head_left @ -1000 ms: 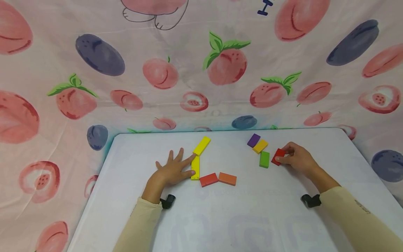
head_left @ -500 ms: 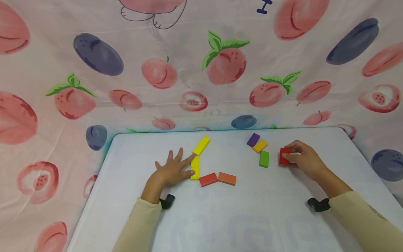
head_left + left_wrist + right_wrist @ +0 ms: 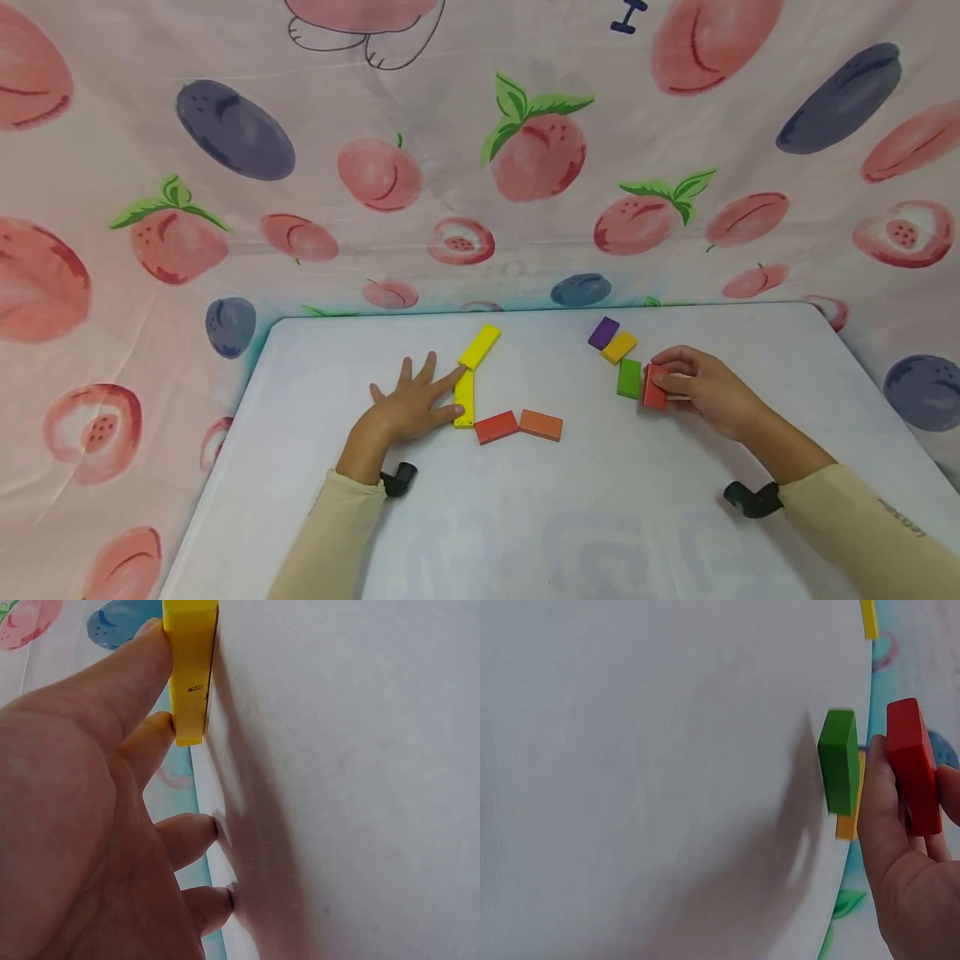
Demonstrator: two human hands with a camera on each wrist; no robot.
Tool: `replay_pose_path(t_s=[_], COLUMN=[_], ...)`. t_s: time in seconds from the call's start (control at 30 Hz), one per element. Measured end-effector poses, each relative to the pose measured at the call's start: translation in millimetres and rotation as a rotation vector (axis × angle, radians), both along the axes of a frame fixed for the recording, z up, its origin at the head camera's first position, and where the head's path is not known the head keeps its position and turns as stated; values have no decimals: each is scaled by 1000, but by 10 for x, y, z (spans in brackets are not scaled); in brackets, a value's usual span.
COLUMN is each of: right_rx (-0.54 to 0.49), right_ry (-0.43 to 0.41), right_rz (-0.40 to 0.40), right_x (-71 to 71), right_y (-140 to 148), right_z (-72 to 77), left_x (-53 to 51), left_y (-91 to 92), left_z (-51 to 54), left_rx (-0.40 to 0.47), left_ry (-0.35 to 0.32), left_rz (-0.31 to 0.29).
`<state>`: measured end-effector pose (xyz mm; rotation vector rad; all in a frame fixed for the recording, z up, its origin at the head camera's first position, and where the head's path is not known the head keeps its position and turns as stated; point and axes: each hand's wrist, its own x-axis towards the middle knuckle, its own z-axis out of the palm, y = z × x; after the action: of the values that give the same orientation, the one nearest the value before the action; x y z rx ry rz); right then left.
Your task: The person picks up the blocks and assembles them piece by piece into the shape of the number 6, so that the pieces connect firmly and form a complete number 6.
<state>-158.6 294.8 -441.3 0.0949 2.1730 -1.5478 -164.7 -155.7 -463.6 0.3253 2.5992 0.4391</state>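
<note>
My right hand (image 3: 705, 390) pinches a red block (image 3: 655, 387) between thumb and fingers, just right of a green block (image 3: 629, 379). In the right wrist view the held red block (image 3: 913, 765) looks raised off the table. My left hand (image 3: 408, 406) lies with fingers spread, its thumb and index finger touching the lower yellow block (image 3: 466, 398); the left wrist view has these fingertips against the yellow block's side (image 3: 189, 675). A second yellow block (image 3: 480, 347) angles away from its far end. At the near end lie another red block (image 3: 497, 427) and an orange block (image 3: 542, 425), end to end.
Beyond the green block lie an orange-yellow block (image 3: 619, 347) and a purple block (image 3: 603, 333). The white table (image 3: 585, 533) ends at the back against a fruit-printed cloth (image 3: 465, 150).
My right hand first carried the red block right, away from the green block, then brought it back left beside it, turning it more upright. The left hand stays in place.
</note>
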Motion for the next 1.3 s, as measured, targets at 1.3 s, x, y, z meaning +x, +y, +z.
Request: replay_pose_path(t_s=[1.3], right_rx=[114], right_ry=[-51], right_rz=[163], right_x=[304], right_y=[-915], right_z=[-77], left_x=[7], left_y=[9], left_z=[8], left_rx=[8], left_ry=[1], left_rz=[7])
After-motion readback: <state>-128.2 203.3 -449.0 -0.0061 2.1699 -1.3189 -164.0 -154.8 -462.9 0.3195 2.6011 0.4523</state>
